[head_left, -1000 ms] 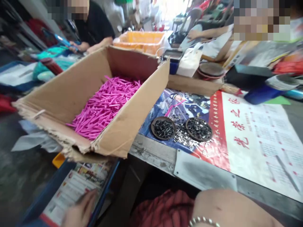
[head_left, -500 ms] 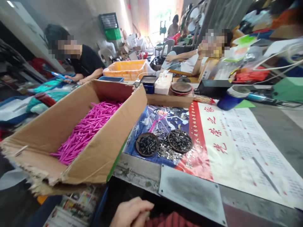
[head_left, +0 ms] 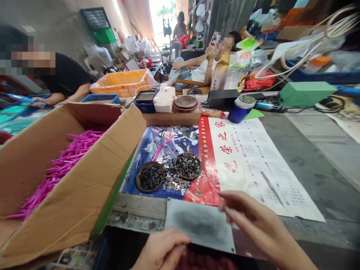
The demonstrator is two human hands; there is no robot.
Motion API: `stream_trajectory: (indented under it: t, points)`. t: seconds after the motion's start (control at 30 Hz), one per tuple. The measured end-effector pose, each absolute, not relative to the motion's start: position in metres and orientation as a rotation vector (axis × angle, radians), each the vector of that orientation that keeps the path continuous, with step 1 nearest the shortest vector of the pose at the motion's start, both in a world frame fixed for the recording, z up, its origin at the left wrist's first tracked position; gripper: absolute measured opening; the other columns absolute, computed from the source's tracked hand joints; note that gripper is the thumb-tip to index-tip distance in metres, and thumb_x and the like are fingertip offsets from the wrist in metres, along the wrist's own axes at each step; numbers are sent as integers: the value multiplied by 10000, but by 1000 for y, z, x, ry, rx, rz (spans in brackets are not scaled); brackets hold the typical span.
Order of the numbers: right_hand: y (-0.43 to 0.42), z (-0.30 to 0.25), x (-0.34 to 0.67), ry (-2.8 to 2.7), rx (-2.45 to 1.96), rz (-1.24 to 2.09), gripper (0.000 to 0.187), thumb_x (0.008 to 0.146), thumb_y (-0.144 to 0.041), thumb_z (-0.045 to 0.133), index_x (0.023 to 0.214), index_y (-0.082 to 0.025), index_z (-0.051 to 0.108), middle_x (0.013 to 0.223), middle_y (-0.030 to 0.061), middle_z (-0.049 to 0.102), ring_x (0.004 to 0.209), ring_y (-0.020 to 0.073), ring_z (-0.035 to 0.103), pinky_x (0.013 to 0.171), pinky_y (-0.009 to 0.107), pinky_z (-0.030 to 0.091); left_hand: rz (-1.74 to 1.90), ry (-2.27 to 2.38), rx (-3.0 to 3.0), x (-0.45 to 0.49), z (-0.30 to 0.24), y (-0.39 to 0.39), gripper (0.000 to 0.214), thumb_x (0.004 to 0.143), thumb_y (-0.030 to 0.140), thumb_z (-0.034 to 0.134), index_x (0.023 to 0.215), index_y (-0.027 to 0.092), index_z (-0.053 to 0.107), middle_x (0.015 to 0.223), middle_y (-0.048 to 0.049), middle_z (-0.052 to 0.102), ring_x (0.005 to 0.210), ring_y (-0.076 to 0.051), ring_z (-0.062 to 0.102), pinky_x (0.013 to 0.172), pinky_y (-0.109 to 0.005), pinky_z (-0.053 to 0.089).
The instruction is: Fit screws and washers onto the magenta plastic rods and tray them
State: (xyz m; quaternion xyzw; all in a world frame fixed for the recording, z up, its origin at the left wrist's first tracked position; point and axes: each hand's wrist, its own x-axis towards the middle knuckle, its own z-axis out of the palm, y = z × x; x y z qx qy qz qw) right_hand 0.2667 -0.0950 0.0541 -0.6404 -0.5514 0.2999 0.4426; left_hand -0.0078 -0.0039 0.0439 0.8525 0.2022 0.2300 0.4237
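My left hand (head_left: 165,249) is low in the middle, at the near edge of the metal plate (head_left: 201,225). Its thumb and fingers are pressed together, and what they hold, if anything, is too small to name. Above the plate's right side is my right hand (head_left: 253,221), its fingers curled into a pinch, the contents hidden. Beyond the plate stand two shallow round dishes: the left dish (head_left: 137,183) has small dark pieces in it, the right dish (head_left: 200,170) dark and shiny ones. Loose small metal rings (head_left: 176,182) lie between and around them on a printed poster (head_left: 236,176).
A cardboard box (head_left: 109,165) of pink sticks (head_left: 64,161) fills the left. At the back are an orange crate (head_left: 123,84), a blue cup (head_left: 240,110) and a green metal box (head_left: 306,93). A grey pen-like stick (head_left: 272,188) lies on the poster. Other people sit beyond the table.
My right hand has come into view over the metal plate. My left hand remains low at the near edge. The view has turned right, so the table things appear further left.
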Motion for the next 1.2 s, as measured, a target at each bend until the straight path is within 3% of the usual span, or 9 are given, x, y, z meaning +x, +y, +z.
stream_trajectory:
  t: [0.17, 0.43, 0.6, 0.9, 1.2]
  points:
    - [-60, 22, 300, -1353, -1752, 790, 243, 983, -376, 527, 1031, -216, 704, 915, 67, 770, 758, 213, 723, 663, 326, 586, 565, 618, 2061, -3, 39, -2, 228, 959, 98, 526, 1069, 206, 694, 734, -6, 713, 644, -116, 693, 631, -148, 517]
    - [9, 26, 294, -1656, -1719, 633, 196, 941, -273, 509, 956, -199, 689, 903, 71, 765, 767, 216, 699, 702, 340, 537, 674, 899, 1937, -18, 32, 2, 204, 990, 190, 549, 1046, 210, 744, 896, -50, 752, 803, -150, 726, 724, -187, 550]
    - [63, 23, 279, -1849, -1723, 571, 184, 943, -216, 506, 942, -184, 687, 916, 81, 759, 818, 211, 704, 738, 324, 536, 641, 1068, 1825, -42, 26, 2, 222, 1000, 263, 556, 1063, 209, 762, 956, -75, 771, 881, -190, 738, 776, -228, 575]
    - [185, 16, 265, -2264, -1812, 436, 246, 877, -60, 549, 980, -155, 751, 1008, 109, 766, 921, 227, 686, 794, 301, 477, 750, 1087, 1778, -62, 4, 3, 195, 975, 270, 600, 1042, 236, 781, 946, -66, 788, 865, -185, 755, 782, -200, 584]
    - [213, 20, 246, -2750, -1641, 316, 144, 932, -132, 595, 944, -180, 730, 997, 86, 720, 839, 191, 628, 737, 292, 381, 830, 1101, 1824, -73, -2, 19, 167, 944, 222, 638, 1030, 252, 777, 946, -45, 805, 869, -174, 779, 785, -164, 589]
